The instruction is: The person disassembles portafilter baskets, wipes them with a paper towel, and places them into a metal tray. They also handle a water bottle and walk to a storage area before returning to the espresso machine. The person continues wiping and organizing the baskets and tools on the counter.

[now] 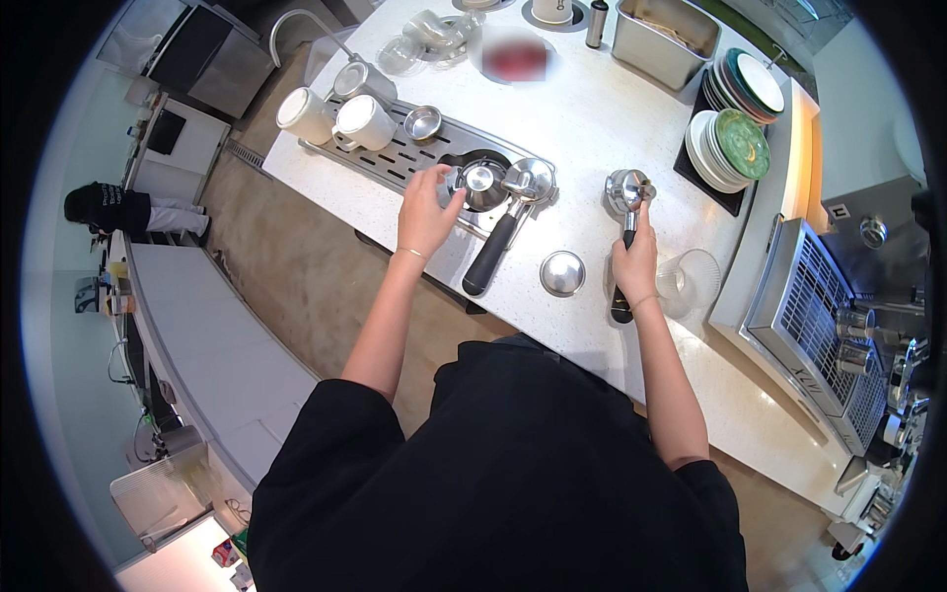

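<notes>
My right hand (635, 263) grips the black handle of a portafilter (626, 191); its chrome head lies spout side up on the white counter. My left hand (429, 211) has thumb and fingers about a small clear cup (447, 186), partly hidden by the fingers. Just right of that cup is a round steel fitting (482, 185) with a dark rim, on the slotted metal drip tray (399, 159). A second portafilter (529, 180) rests spout up at the tray's right end, its black handle pointing towards me. Between the two handles sits a round, shiny steel piece (562, 274).
A clear glass (688, 277) stands close beside my right wrist. Upturned mugs (366, 122) and a small steel cup (422, 123) are on the tray. Stacked plates (729, 152), a steel bin (666, 44) and a coffee machine (806, 318) line the right. Far left, another person (122, 211) stands.
</notes>
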Demonstrator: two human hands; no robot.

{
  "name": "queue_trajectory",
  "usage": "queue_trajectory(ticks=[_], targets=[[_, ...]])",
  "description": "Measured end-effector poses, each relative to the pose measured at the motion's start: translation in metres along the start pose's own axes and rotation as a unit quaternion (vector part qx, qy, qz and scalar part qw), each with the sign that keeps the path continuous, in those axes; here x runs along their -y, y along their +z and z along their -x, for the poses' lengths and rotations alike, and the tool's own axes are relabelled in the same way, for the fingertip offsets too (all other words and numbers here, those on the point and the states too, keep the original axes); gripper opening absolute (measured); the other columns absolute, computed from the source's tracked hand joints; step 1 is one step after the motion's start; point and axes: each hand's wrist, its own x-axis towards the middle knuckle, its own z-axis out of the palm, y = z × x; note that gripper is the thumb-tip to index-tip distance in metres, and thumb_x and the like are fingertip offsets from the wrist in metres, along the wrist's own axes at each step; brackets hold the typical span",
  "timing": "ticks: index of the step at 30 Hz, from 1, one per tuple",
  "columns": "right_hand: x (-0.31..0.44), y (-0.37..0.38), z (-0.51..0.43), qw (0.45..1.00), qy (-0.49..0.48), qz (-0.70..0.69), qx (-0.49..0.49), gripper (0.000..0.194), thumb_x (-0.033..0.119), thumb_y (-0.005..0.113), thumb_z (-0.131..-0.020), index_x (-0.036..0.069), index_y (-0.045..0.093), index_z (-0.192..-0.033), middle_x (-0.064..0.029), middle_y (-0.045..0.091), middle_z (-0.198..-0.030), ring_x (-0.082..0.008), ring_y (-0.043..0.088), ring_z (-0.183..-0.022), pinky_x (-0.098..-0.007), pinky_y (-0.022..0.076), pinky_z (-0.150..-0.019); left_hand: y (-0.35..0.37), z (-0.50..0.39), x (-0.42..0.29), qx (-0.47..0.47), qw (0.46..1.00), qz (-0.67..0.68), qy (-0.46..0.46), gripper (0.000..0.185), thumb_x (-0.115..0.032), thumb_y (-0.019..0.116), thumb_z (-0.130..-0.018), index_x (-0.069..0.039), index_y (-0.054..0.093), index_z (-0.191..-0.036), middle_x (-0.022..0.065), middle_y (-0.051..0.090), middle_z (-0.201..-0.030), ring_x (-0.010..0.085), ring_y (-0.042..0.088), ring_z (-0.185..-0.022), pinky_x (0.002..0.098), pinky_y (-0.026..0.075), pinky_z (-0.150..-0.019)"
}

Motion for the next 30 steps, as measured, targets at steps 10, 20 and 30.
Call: queue_trajectory(ticks=[10, 20, 30], targets=[[0.008, 0.002, -0.015, 0.991, -0.018, 0.120, -0.052, 0.065, 0.005, 0.060, -0.075, 0.011, 0.038, -0.136, -0.0162, 0.047, -0.122, -0.0334, 0.043, -0.113, -0.0429, 0.0371, -0.095, 0.044, 0.051, -0.046, 0.136, 0.988, -0.022, -0.067, 0.040, -0.030, 0.067, -0.076, -0.005, 0.056, -0.105, 0.0141, 0.060, -0.090, 0.0322, 0.061, -0.085, 0.0427, 0.050, -0.070], [0.068, 0.013, 0.050, 0.771, 0.085, -0.577, 0.257, 0.025, 0.013, 0.049, -0.092, 0.001, 0.051, -0.114, -0.0089, 0.063, -0.103, -0.0113, 0.057, -0.085, -0.0223, 0.0448, -0.065, -0.009, 0.062, -0.112, 0.279, 0.765, 0.549, -0.188, 0.032, -0.020, 0.057, -0.089, 0.004, 0.055, -0.110, 0.0038, 0.060, -0.087, 0.0102, 0.056, -0.075, 0.0239, 0.046, -0.067], [0.076, -0.033, 0.057, 0.753, 0.152, -0.594, 0.239, 0.012, 0.010, 0.047, -0.093, 0.001, 0.050, -0.086, -0.0181, 0.061, -0.103, -0.0196, 0.064, -0.082, -0.0296, 0.0545, -0.069, -0.045, -0.042, -0.044, 0.430, 0.831, 0.347, -0.064, 0.020, -0.020, 0.061, -0.086, -0.001, 0.066, -0.090, 0.0038, 0.065, -0.075, 0.0111, 0.062, -0.068, 0.0248, 0.050, -0.065]])
